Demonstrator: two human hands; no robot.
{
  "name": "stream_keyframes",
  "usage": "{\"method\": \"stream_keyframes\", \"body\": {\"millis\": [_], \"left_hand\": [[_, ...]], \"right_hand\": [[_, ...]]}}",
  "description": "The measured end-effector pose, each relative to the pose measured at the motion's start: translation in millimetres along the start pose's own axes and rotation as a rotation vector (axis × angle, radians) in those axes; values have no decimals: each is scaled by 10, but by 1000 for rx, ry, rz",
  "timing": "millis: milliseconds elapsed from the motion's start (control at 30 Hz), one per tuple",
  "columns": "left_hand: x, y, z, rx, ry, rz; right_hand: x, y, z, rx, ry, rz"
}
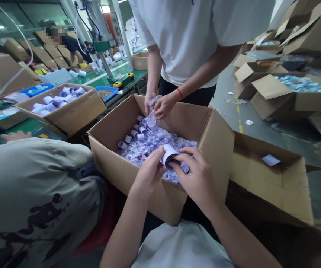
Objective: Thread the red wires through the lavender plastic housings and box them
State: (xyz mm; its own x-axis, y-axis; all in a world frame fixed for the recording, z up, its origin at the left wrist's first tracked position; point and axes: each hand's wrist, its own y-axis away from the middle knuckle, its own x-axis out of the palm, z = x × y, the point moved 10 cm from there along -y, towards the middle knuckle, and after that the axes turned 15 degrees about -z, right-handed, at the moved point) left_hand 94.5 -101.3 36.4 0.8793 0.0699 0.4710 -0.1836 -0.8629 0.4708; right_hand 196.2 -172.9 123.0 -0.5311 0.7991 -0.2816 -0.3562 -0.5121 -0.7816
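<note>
Both my hands are over an open cardboard box point(112, 156) filled with several small clear and purple round parts point(146, 143). My left hand point(149, 173) and my right hand point(195, 173) are closed together on a white paper roll point(168, 153), with a small dark part at its lower end. Across the box, another person in a white shirt holds a clear plastic piece point(151, 111) in both hands above the box's far wall.
A second open box point(274, 186) with a white slip sits to the right. A box of white rolls point(65, 106) stands on the green bench at the left. A person in a printed shirt point(34, 197) sits close at my left. More cartons lie on the floor at right.
</note>
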Motion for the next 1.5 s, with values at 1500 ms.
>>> {"method": "stream_keyframes", "body": {"millis": [1500], "left_hand": [[33,-98,-109,65,-426,54]], "right_hand": [[380,46,-94,299,-509,519]]}}
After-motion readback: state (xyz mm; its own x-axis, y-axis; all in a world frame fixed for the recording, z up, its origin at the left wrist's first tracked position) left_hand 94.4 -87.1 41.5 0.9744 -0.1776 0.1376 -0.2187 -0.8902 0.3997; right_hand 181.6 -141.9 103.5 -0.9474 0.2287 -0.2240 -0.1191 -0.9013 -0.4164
